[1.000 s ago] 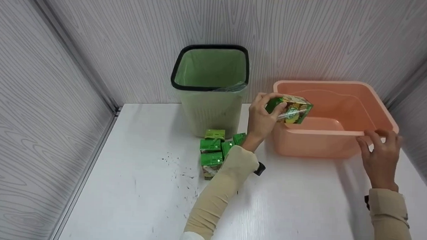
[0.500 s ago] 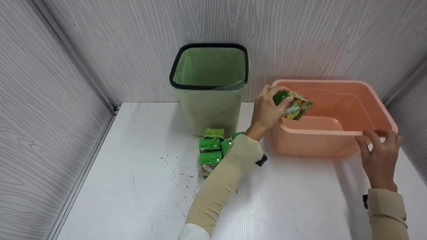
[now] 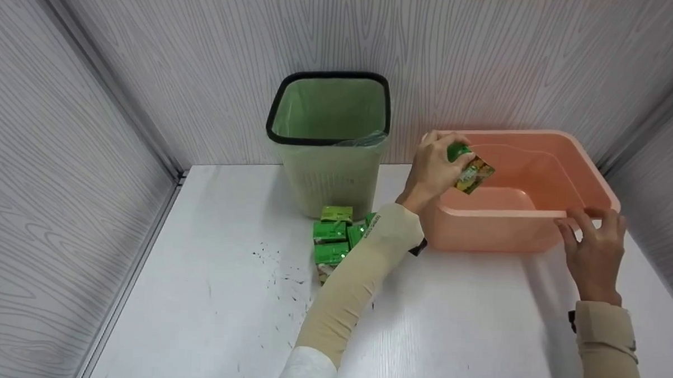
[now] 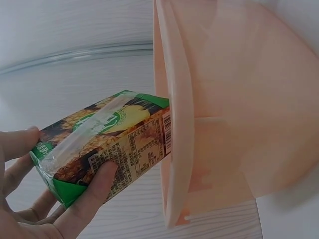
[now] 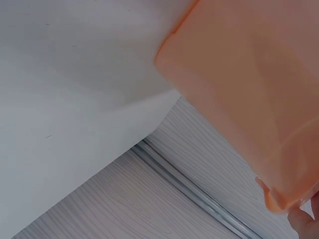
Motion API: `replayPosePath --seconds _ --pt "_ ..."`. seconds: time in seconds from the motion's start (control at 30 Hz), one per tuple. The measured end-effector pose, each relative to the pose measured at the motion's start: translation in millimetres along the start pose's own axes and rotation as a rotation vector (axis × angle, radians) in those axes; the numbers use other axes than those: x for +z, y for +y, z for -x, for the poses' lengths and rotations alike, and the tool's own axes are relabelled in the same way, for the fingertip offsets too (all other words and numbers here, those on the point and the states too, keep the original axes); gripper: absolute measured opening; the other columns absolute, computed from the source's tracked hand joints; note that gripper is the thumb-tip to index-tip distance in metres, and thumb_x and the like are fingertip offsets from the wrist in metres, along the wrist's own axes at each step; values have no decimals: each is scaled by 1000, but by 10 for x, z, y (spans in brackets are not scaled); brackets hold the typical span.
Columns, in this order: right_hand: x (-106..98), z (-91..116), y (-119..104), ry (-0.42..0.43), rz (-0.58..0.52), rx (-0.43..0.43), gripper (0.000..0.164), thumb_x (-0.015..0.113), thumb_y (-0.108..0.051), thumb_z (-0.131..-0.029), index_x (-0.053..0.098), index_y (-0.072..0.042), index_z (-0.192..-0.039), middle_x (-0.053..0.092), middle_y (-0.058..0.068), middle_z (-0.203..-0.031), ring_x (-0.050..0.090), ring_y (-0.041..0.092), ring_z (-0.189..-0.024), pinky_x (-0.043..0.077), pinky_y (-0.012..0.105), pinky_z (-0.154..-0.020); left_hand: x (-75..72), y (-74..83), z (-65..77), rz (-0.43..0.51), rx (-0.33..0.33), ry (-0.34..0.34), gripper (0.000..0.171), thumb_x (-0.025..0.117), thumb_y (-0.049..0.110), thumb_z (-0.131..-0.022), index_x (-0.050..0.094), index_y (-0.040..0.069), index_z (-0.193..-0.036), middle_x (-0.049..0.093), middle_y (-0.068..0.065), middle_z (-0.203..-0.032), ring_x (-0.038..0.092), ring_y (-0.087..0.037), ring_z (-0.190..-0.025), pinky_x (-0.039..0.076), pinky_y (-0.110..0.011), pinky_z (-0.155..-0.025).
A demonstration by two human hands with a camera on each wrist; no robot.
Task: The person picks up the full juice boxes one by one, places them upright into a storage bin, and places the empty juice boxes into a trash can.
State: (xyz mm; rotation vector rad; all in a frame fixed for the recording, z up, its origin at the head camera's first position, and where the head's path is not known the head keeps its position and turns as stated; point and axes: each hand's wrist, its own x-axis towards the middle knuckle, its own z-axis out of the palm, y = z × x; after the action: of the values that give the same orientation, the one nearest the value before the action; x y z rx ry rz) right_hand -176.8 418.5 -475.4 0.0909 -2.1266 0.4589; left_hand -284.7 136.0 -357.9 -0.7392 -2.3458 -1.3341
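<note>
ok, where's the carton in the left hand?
Head view, right of centre: the left hand holds the carton at the left end of the orange tub, right of the green bin.

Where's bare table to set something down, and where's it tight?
Two patches on the table: left of the green boxes, toward the left wall, bar some dark specks; and before the orange tub, between left sleeve and right sleeve. Crowded: the foot of the bin, where the boxes cluster, partly hidden by the left sleeve. Bin-to-tub gap: narrow.
</note>
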Motion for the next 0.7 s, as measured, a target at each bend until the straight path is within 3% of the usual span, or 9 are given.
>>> replayPosePath --seconds 0.17,0.3,0.53,0.7 --pt "-4 10 -9 9 4 -9 31 81 -4 -80 69 4 -108 54 34 -110 48 55 -98 38 67 -73 59 -31 -3 11 -5 -30 20 76 19 -93 76 10 -111 64 -8 -111 58 -20 -104 45 -20 -84" --pt "-6 17 -19 21 12 -14 30 80 -3 -82 68 5 -108 53 34 -110 48 56 -99 38 67 -74 67 -22 -50 -35 9 -70 21 75 20 -94 76 10 -112 64 -8 -110 59 -18 -100 46 -18 -81" --pt "62 27 -57 34 -4 -7 28 80 -4 -83 68 5 -107 53 34 -110 48 55 -99 40 68 -75 13 -56 -173 -176 -26 -123 19 74 23 -95 76 12 -111 65 -6 -109 60 -18 -103 42 -24 -97" --pt "107 25 -75 49 8 9 27 80 -6 -84 68 4 -107 53 33 -110 48 54 -101 42 69 -72 73 -111 -214 -129 -13 -114 21 75 17 -93 76 7 -110 66 -11 -109 60 -21 -102 45 -19 -88"
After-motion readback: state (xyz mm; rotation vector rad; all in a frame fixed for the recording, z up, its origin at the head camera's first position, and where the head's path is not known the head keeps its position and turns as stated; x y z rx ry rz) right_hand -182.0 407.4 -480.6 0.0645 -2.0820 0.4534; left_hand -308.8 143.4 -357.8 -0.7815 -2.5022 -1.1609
